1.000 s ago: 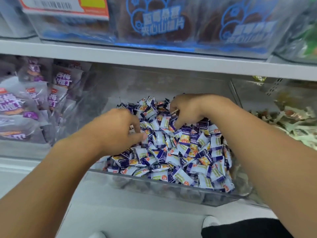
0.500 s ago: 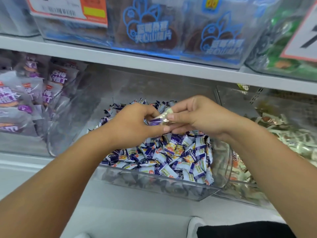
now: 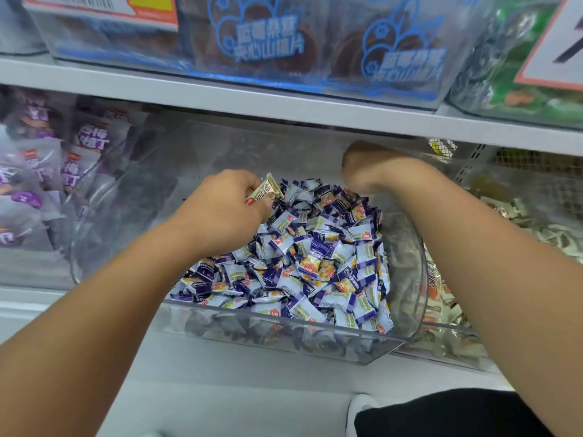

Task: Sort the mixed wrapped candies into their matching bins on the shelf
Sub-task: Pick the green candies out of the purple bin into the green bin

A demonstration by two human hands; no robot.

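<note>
A pale grey metal shelf board carries three clear plastic bins side by side: a left bin with purple-labelled packets, a middle bin heaped with purple-and-white wrapped candies, a right bin just beside it

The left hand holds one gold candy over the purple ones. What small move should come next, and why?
Probably carry it away from this bin. The left hand pinches a gold-wrapped candy that differs from the purple and white candies filling the clear bin, so it likely belongs elsewhere.
</note>
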